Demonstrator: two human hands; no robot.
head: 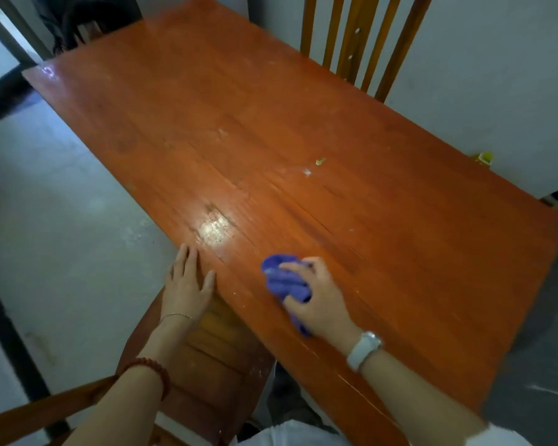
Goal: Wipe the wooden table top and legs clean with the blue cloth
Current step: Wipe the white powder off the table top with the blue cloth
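Observation:
The wooden table top point(271, 130) is orange-brown and runs from near me to the far left, with pale smears, a shiny patch and small crumbs on it. My right hand point(319, 297) grips the bunched blue cloth point(284, 280) and holds it down on the table near its front edge. My left hand point(187, 281) lies flat with straight fingers on the table's left edge, a little left of the cloth. The table legs are hidden beneath the top.
A wooden chair point(207, 355) stands under my left arm at the table's near edge. A second chair's slatted back point(361, 37) rises behind the far side against a white wall. A small yellow-green thing point(484, 157) sits at the right edge. Grey floor lies left.

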